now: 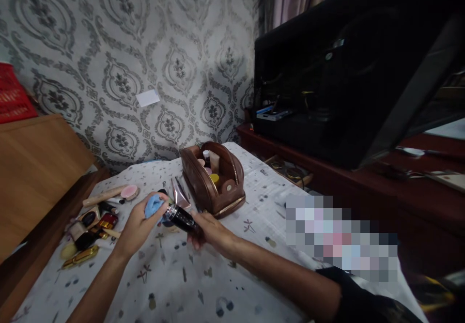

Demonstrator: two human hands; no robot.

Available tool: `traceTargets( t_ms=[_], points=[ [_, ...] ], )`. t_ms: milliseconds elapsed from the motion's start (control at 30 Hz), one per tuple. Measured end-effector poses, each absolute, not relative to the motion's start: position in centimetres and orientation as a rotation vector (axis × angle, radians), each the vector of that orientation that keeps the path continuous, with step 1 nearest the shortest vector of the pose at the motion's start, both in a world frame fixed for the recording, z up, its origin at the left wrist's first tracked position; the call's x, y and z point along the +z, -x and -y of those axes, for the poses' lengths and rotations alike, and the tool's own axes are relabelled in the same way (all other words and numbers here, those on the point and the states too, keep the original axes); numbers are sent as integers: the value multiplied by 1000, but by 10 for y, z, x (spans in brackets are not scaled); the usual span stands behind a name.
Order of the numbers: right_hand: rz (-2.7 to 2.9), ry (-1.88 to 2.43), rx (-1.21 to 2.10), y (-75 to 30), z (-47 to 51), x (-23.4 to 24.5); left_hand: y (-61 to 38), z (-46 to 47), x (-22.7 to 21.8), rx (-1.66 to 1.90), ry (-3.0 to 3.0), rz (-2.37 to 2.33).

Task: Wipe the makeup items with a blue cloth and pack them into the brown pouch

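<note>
Over the patterned sheet (170,291), the right hand (209,231) is gripping one end of a glossy black bottle (181,219) with a silver band, while the left hand (141,220) is pinching a blue cloth (152,206) beside that band. Just beyond, a brown bag (201,181) is gaping open.

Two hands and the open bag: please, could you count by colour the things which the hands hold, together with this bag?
Blue: 1 (cloth-like item, left hand)
Black, silver band: 1 (cylindrical container, right hand)
Brown: 1 (bag)
Total: 3
</note>
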State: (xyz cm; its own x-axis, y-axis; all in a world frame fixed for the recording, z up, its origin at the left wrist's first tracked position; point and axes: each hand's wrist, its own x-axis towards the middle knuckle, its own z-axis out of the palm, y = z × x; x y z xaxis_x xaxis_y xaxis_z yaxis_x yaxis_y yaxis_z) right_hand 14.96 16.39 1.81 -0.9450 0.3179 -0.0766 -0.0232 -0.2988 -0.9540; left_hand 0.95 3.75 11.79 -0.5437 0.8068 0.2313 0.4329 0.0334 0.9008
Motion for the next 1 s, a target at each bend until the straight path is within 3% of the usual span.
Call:
traceTargets(
  t_ms=[233,500,1000],
  points=[
    [1346,460,2345,-147,-153,44,-41,-77,97,2092,-832,-1549],
    [1361,431,2396,-138,-154,51,-52,-87,83,1990,-633,-1278],
    [1945,544,2070,-150,-217,114,-13,-123,146,1973,-1137,-1460]
  ],
)
